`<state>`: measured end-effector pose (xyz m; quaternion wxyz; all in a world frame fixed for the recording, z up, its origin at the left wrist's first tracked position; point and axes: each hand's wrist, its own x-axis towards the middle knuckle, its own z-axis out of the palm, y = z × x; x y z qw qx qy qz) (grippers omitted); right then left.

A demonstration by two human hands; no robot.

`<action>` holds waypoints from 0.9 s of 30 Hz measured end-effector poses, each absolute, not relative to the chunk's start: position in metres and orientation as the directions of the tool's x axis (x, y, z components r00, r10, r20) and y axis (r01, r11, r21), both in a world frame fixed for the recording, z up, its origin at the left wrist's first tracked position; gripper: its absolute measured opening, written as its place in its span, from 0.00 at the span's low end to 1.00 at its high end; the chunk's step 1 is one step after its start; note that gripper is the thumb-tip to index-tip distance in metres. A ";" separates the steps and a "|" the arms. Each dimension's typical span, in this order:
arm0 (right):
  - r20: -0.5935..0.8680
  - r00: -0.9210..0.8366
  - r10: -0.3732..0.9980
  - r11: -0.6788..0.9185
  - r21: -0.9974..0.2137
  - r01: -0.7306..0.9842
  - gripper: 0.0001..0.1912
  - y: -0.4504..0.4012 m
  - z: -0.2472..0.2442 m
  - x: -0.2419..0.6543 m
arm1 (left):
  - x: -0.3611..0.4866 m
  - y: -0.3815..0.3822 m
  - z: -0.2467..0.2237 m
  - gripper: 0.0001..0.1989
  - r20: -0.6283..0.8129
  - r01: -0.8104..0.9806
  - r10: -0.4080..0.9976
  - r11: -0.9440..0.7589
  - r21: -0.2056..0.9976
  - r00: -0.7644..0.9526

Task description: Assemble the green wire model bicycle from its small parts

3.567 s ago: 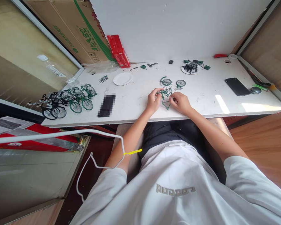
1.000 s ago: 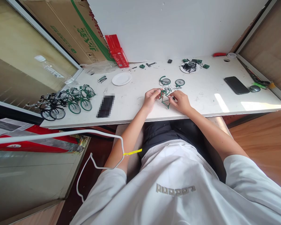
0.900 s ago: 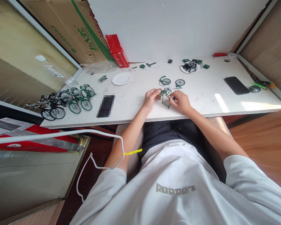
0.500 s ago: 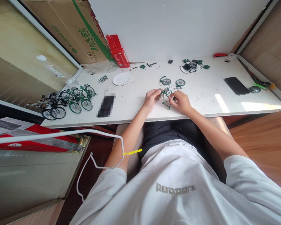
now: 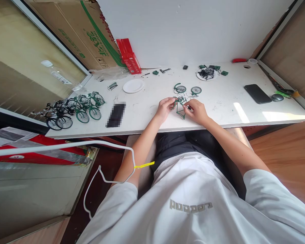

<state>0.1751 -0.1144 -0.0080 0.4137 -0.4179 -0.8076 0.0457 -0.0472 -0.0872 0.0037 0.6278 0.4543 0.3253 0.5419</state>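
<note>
Between my two hands, just above the table's near side, is a green toy bicycle frame (image 5: 181, 114). My left hand (image 5: 164, 109) closes its thumb and fingers on the left end of it. From the right, my right hand (image 5: 197, 111) pinches at the frame's side, and a small dark piece shows under its fingers, too small to name. Right behind the hands lie a spoked wheel with a green mudguard (image 5: 180, 88), a second wheel (image 5: 196, 90) and several tiny metal parts (image 5: 189, 96).
Several assembled model bicycles (image 5: 82, 107) stand at the table's left. A white plate (image 5: 133, 86) lies farther back, and another plate (image 5: 199, 77) holds black parts. A phone (image 5: 257, 94) rests at right; a red box (image 5: 132, 62) stands by the wall. A white cable (image 5: 112, 143) crosses at lower left.
The whole view has shifted very slightly. Both hands keep their place at the bicycle frame, and no part has visibly moved on the table.
</note>
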 end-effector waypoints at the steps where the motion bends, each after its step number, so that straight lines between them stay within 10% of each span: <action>1: 0.626 -0.308 0.716 0.643 -0.421 0.640 0.18 -0.114 -0.008 0.175 | -0.047 -0.087 0.004 0.15 0.086 -0.383 0.976 -0.003 0.924 0.199; 27: 0.628 -0.323 0.708 0.648 -0.396 0.650 0.13 -0.112 -0.010 0.176 | -0.047 -0.085 0.003 0.15 0.117 -0.391 0.974 -0.033 0.920 0.192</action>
